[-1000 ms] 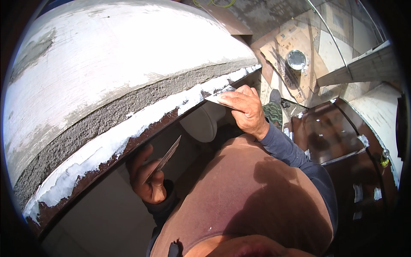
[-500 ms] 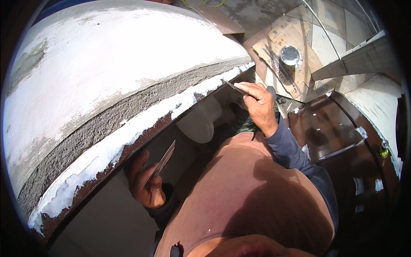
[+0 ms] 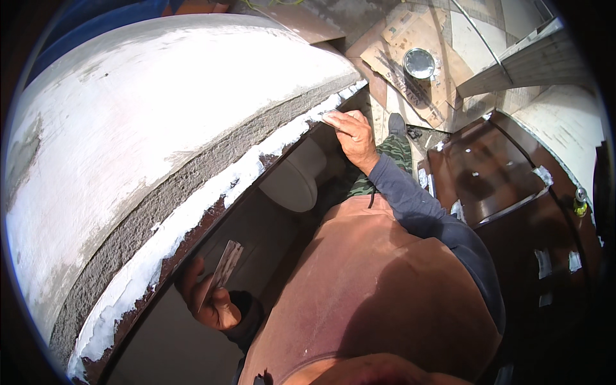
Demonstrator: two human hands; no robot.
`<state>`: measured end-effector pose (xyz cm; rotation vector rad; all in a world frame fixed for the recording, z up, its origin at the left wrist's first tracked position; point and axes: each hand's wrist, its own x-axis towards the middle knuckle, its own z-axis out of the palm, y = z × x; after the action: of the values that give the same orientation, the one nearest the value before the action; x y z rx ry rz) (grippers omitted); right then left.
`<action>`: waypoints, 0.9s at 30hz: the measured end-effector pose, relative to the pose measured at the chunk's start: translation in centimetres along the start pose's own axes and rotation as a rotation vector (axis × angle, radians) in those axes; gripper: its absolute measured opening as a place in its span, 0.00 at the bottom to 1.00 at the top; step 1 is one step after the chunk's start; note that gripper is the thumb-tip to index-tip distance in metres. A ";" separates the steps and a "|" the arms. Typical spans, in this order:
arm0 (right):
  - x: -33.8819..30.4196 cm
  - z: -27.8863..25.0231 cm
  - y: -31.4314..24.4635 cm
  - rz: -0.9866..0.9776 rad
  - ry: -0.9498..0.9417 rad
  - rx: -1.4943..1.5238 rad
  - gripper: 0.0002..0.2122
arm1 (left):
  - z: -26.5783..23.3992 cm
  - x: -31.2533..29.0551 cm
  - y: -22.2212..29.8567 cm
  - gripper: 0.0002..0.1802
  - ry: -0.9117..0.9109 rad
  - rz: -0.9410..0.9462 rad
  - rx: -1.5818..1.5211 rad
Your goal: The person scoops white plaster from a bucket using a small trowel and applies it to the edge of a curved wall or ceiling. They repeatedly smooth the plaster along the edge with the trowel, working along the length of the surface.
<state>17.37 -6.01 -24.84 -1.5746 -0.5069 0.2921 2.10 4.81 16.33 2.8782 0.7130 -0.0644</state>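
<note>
My right hand [image 3: 356, 138] is closed on a thin scraper, its fingertips against a band of white filler [image 3: 237, 173] that runs along the edge of a dark brown board [image 3: 192, 240]. From this angle the fingers mostly hide that scraper. Lower left, in shadow, my left hand [image 3: 215, 308] grips a flat scraper blade [image 3: 224, 266] smeared with pale residue, held tilted up and apart from the board. Beyond the filler lie a strip of rough grey cement [image 3: 151, 212] and a broad, curved white surface [image 3: 160, 109]. The filler's lower edge is ragged.
A round tin [image 3: 419, 63] stands on flattened cardboard [image 3: 391, 48] at the upper right, near a grey plank [image 3: 532, 67]. Glossy brown panels [image 3: 487, 173] with white patches fill the right side. A small yellow-green bottle [image 3: 580, 204] stands there. Something blue [image 3: 96, 29] shows at the far left.
The view has shifted slightly. My right hand has moved left along the filler edge, its blade now mostly hidden. My left hand has dropped a little, turning its scraper face more into view.
</note>
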 end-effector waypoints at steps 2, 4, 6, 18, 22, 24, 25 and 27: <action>0.4 1.2 -0.8 0.011 -0.004 -0.033 0.20 | 0.3 -0.1 -0.2 0.25 0.037 0.020 0.003; 0.3 1.4 -1.4 0.046 -0.050 -0.065 0.21 | 0.8 -0.2 -0.2 0.25 0.083 0.019 -0.002; 0.1 1.0 -1.5 0.039 -0.062 -0.070 0.22 | 1.0 -0.3 -0.3 0.26 0.095 0.002 -0.027; 2.1 -0.5 -1.5 0.052 -0.214 -0.129 0.20 | 1.2 -0.2 0.4 0.29 0.138 -0.055 -0.085; 1.8 -1.0 -1.1 0.084 -0.167 -0.130 0.21 | 1.2 -0.3 0.5 0.29 0.131 -0.078 -0.074; 1.6 -0.5 -0.4 0.074 -0.126 -0.095 0.22 | 1.1 -0.2 0.5 0.28 0.133 -0.058 -0.083; 1.5 0.0 0.0 0.111 -0.091 -0.076 0.22 | 1.1 -0.1 0.4 0.28 0.128 -0.045 -0.065; 1.0 0.7 0.5 0.044 -0.121 -0.074 0.23 | 1.1 0.1 0.3 0.21 0.126 -0.003 -0.077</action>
<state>18.01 -4.95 -25.28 -1.6478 -0.5830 0.4081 2.36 4.41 15.32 2.8269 0.7252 0.1427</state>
